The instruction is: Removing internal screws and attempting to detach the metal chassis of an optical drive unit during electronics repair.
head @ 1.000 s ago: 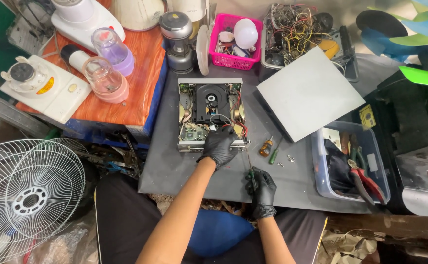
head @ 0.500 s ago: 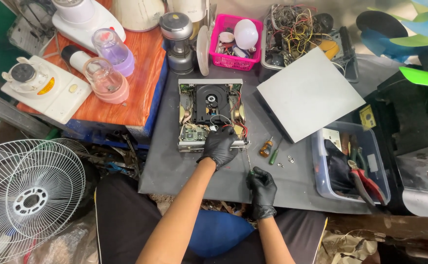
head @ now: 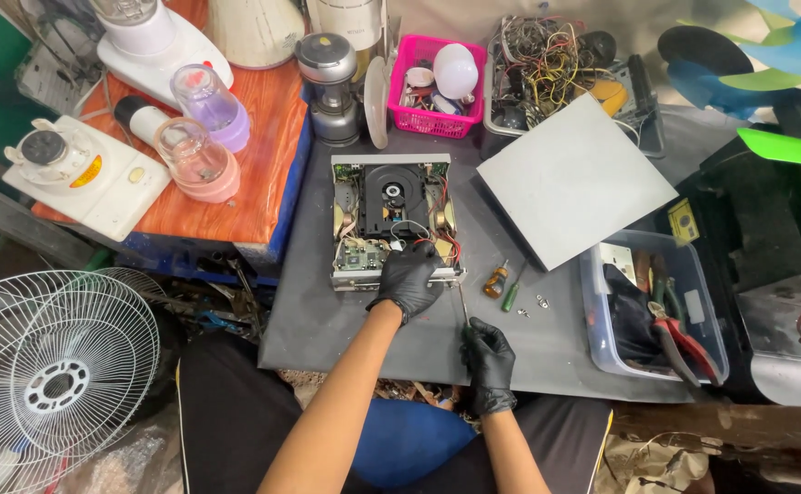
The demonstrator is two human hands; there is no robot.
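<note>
An opened disc player (head: 391,197) with bare circuit boards and coloured wires lies on the dark grey work surface (head: 327,320). My left hand (head: 408,277), in a black glove, rests on the player's front edge, fingers bent over it. My right hand (head: 487,359), also gloved, is closed round the handle of a thin screwdriver (head: 463,302) whose shaft points up at the player's front right corner. The player's grey cover panel (head: 572,178) lies to the right.
Two small screwdrivers (head: 503,284) and loose screws (head: 541,300) lie right of the player. A clear tub with pliers (head: 656,316), a pink basket (head: 439,84), a tray of wires (head: 556,64), blender parts (head: 194,146) and a white fan guard (head: 53,375) surround the surface.
None of note: both hands stay in nearly the same place, with the right hand shifting only slightly on the screwdriver.
</note>
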